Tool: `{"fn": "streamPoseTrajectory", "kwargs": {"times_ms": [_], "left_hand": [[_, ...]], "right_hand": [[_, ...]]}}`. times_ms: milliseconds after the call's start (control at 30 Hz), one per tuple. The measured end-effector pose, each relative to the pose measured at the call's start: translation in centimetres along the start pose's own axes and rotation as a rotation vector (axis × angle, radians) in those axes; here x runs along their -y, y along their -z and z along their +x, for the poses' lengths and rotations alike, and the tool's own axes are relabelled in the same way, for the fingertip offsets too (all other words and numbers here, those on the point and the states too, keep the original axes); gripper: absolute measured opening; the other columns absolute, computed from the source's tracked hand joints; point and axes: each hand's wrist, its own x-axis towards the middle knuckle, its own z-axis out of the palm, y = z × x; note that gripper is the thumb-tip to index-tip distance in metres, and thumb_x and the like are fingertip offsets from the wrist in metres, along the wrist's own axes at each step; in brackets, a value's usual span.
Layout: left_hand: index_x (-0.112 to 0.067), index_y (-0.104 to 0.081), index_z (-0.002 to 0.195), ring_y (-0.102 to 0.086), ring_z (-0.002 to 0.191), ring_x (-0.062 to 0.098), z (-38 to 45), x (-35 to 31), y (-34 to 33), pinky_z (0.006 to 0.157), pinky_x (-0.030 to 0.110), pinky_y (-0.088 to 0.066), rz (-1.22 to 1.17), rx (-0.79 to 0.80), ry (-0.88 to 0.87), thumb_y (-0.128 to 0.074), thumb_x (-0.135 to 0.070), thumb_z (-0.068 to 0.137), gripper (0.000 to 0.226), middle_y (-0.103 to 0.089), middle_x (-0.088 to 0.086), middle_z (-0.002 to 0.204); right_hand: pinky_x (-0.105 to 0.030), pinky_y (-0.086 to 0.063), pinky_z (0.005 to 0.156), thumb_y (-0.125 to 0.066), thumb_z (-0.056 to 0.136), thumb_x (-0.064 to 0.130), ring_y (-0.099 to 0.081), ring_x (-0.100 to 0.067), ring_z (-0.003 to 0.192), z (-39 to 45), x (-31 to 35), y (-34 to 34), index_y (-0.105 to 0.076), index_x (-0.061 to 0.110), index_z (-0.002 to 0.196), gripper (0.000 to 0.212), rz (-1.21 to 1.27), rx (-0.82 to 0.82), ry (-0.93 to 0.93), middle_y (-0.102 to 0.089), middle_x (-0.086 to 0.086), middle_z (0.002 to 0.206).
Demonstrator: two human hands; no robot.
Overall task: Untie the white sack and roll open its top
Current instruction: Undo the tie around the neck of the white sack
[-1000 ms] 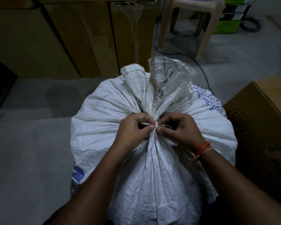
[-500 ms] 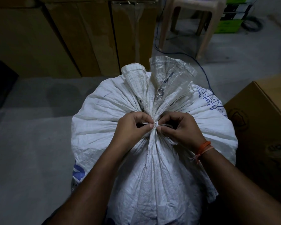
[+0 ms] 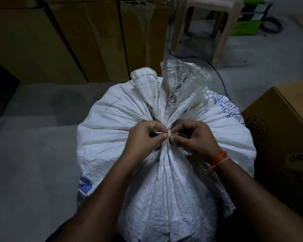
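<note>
A full white woven sack (image 3: 112, 140) with blue print stands on the floor right below me. Its top is gathered into a bunch, and the loose mouth (image 3: 178, 81) fans out beyond the gather, with a metal eyelet showing. A thin white tie string (image 3: 168, 133) is knotted around the neck. My left hand (image 3: 143, 138) pinches the string from the left with thumb and forefinger. My right hand (image 3: 196, 138), with an orange wrist thread, pinches it from the right. The fingertips almost meet at the knot.
Tall cardboard boxes (image 3: 77, 41) stand against the far side. A plastic stool (image 3: 205, 20) and a blue cable (image 3: 217, 72) lie beyond the sack. A brown carton (image 3: 283, 130) sits close on the right. Grey concrete floor (image 3: 33, 154) spreads to the left.
Both hands stay at the knot; the fingers have shifted only slightly while picking at the string. The sack has not moved.
</note>
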Motion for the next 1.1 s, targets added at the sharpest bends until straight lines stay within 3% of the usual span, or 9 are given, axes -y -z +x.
{"fn": "streamPoseTrajectory", "kwargs": {"times_ms": [233, 367, 467, 600, 700, 800, 967, 1100], "left_hand": [[-0.015, -0.081, 0.093, -0.079, 0.093, 0.036, 0.0, -0.2, 0.7, 0.094, 0.054, -0.061, -0.039, -0.022, 0.025, -0.085, -0.016, 0.084, 0.010, -0.084, 0.007, 0.089], [-0.017, -0.081, 0.089, -0.078, 0.092, 0.040, 0.1, -0.2, 0.9, 0.092, 0.056, -0.060, -0.052, -0.017, 0.030, -0.085, -0.020, 0.081, 0.010, -0.083, 0.008, 0.087], [-0.017, -0.081, 0.088, -0.078, 0.092, 0.041, 0.1, -0.2, 0.9, 0.091, 0.055, -0.061, -0.068, -0.020, 0.029, -0.084, -0.025, 0.077, 0.014, -0.083, 0.009, 0.086], [-0.017, -0.081, 0.088, -0.078, 0.091, 0.038, 0.1, -0.2, 1.0, 0.091, 0.053, -0.061, -0.056, -0.007, 0.021, -0.085, -0.018, 0.082, 0.007, -0.083, 0.008, 0.085], [-0.018, -0.081, 0.087, -0.079, 0.090, 0.037, 0.1, -0.3, 0.9, 0.090, 0.053, -0.061, -0.042, -0.015, 0.024, -0.083, -0.026, 0.078, 0.012, -0.083, 0.006, 0.084], [-0.017, -0.082, 0.087, -0.080, 0.090, 0.035, 0.2, -0.2, 0.7, 0.093, 0.054, -0.061, -0.048, -0.021, 0.027, -0.082, -0.026, 0.077, 0.013, -0.084, 0.005, 0.085], [-0.017, -0.083, 0.088, -0.081, 0.087, 0.028, -0.3, -0.3, -0.2, 0.089, 0.052, -0.063, -0.018, -0.027, 0.015, -0.086, -0.016, 0.084, 0.005, -0.083, 0.002, 0.083], [-0.018, -0.083, 0.092, -0.080, 0.087, 0.022, -0.6, -0.7, -0.2, 0.089, 0.049, -0.063, -0.015, -0.038, 0.004, -0.082, -0.020, 0.089, 0.003, -0.082, 0.000, 0.084]], "right_hand": [[-0.056, -0.059, 0.083, -0.087, 0.076, 0.014, -0.076, -0.037, 0.086, 0.1, -0.3, 0.1, -0.077, 0.005, 0.085, 0.016, 0.057, -0.006, -0.028, -0.077, -0.013, 0.088], [-0.056, -0.059, 0.080, -0.087, 0.075, 0.016, -0.074, -0.026, 0.080, 0.0, -0.1, 0.0, -0.078, 0.006, 0.084, 0.016, 0.054, -0.009, -0.043, -0.077, -0.012, 0.085], [-0.057, -0.059, 0.079, -0.087, 0.075, 0.016, -0.075, -0.034, 0.080, 0.0, 0.0, 0.0, -0.078, 0.006, 0.084, 0.016, 0.060, -0.011, -0.051, -0.077, -0.013, 0.084], [-0.056, -0.059, 0.079, -0.087, 0.075, 0.016, -0.075, -0.037, 0.082, 0.0, 0.1, 0.1, -0.078, 0.008, 0.084, 0.015, 0.036, -0.009, -0.054, -0.077, -0.012, 0.084], [-0.052, -0.060, 0.079, -0.086, 0.076, 0.015, -0.075, -0.035, 0.082, 0.0, 0.2, 0.1, -0.078, 0.007, 0.084, 0.014, 0.033, 0.004, -0.057, -0.077, -0.011, 0.084], [-0.039, -0.060, 0.076, -0.086, 0.076, 0.016, -0.075, -0.024, 0.079, 0.0, 0.4, 0.1, -0.078, 0.009, 0.084, 0.013, 0.007, 0.010, -0.062, -0.078, -0.008, 0.083], [-0.042, -0.063, 0.081, -0.085, 0.076, 0.016, -0.077, -0.029, 0.084, -0.1, 0.4, 0.1, -0.078, 0.009, 0.084, 0.013, -0.019, 0.005, -0.045, -0.078, -0.008, 0.084], [-0.036, -0.062, 0.082, -0.087, 0.079, 0.013, -0.077, -0.022, 0.085, -0.2, 1.1, 0.1, -0.077, 0.011, 0.086, 0.013, -0.047, 0.005, -0.030, -0.078, -0.006, 0.086]]}}
